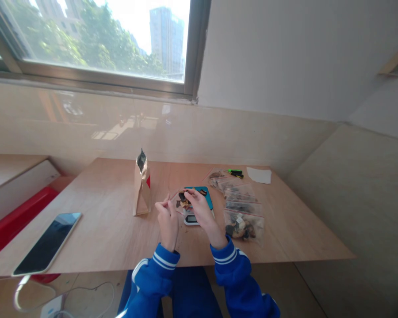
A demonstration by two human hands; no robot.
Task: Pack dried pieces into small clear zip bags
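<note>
1. Head view: the left hand [166, 218] is raised just beside the heap of dark and tan dried pieces [185, 199], with its fingers [167, 201] drawn together at the tips. Nothing shows between them.
2. Head view, right hand: the right hand [202, 212] is curled over the heap, with its fingers [192, 193] touching the pieces at the top. Whether they are clamped on a piece, I cannot tell.
3. Head view, heap: the pieces lie on the teal pan [206, 197] of a digital scale [191, 219], whose white base and dark display show below the hands.
4. Head view, nearby on the plywood table [99, 225]: to the right of the scale lies a row of clear zip bags [241, 210] with red seals, holding dried pieces, and the nearest bag is the fullest. A green-and-black marker [235, 172] and a white paper sheet [259, 175] lie beyond them.
5. Head view, left of the hands: a kraft paper bag [142, 190] stands upright with its top open, and a smartphone [46, 244] lies face up near the table's edge.
6. Head view, sleeves: blue sleeves [155, 274] with white stripes reach in from the bottom edge.
</note>
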